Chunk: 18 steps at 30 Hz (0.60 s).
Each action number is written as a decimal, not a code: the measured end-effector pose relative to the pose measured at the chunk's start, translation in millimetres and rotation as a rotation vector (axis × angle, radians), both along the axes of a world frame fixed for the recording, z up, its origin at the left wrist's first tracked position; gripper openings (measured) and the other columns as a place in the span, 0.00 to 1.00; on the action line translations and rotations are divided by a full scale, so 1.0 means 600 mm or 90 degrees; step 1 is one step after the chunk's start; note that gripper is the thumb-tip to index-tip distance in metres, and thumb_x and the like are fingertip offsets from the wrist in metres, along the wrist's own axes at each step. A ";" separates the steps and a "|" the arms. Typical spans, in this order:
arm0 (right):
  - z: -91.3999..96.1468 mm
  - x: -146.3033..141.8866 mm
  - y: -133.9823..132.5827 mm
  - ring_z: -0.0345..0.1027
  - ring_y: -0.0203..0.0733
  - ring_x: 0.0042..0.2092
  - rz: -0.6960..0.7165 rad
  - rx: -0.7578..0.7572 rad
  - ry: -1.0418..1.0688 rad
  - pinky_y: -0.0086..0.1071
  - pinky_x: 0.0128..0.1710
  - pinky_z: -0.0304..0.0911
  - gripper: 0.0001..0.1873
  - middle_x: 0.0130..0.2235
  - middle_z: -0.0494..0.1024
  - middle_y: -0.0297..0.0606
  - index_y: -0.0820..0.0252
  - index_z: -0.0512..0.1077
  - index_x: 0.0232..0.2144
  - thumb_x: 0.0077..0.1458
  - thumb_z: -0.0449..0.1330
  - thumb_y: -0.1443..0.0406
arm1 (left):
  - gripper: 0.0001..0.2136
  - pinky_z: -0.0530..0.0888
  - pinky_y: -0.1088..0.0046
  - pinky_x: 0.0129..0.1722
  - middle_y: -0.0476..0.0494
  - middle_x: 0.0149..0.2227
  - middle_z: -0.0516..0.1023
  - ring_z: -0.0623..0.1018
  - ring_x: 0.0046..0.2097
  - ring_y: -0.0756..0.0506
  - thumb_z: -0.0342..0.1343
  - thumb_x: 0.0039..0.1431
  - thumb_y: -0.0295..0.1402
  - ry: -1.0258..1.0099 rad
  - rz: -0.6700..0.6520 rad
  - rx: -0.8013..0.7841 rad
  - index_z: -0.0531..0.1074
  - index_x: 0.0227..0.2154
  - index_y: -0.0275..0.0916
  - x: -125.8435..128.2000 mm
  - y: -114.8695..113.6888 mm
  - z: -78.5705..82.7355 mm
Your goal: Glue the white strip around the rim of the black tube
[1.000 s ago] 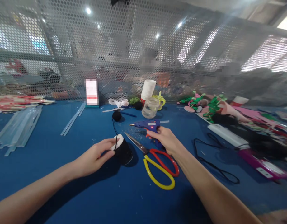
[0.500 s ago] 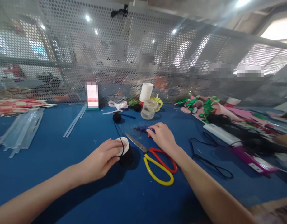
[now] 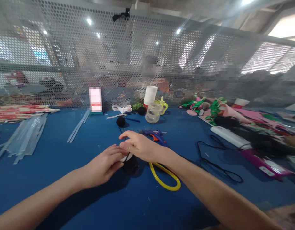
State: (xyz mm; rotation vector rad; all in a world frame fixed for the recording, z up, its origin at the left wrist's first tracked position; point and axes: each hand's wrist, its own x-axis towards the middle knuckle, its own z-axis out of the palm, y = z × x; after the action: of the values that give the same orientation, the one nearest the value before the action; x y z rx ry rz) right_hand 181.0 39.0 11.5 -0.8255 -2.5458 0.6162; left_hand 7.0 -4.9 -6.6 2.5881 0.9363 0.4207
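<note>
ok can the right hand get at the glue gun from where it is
Probably yes: the glue gun lies just beyond the right hand, with nothing visible standing between them, though the hand is close over the black-wrapped cup.

Light: bright lamps (image 3: 89, 21) at 11 and 1 o'clock, window (image 3: 285, 27) at 2 | Shadow: dark on counter (image 3: 128, 204), 7 o'clock | Focus: beyond mesh (image 3: 90, 60) hazy, seemingly blurred | Edges: wide-angle stretch

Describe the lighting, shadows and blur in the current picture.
Head view: a shadow darkens the blue table beneath the left hand; head view: lights glare around the perforated screen, where the background blurs; head view: the black object by that hand nearly merges with its shadow, and pixelation masks the upright display.
</note>
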 end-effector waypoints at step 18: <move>-0.028 0.043 -0.017 0.63 0.37 0.38 -0.045 -0.012 0.218 0.33 0.40 0.59 0.08 0.36 0.70 0.40 0.60 0.64 0.23 0.54 0.52 0.69 | 0.12 0.67 0.72 0.43 0.45 0.38 0.74 0.71 0.41 0.45 0.43 0.58 0.34 -0.101 0.050 -0.311 0.69 0.37 0.34 -0.008 0.011 0.002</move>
State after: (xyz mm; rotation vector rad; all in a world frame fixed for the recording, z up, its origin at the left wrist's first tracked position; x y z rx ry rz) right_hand 207.0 28.8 -5.3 -0.7408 -2.1964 0.6937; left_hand 2.4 1.7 -5.4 2.0536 0.9489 0.3584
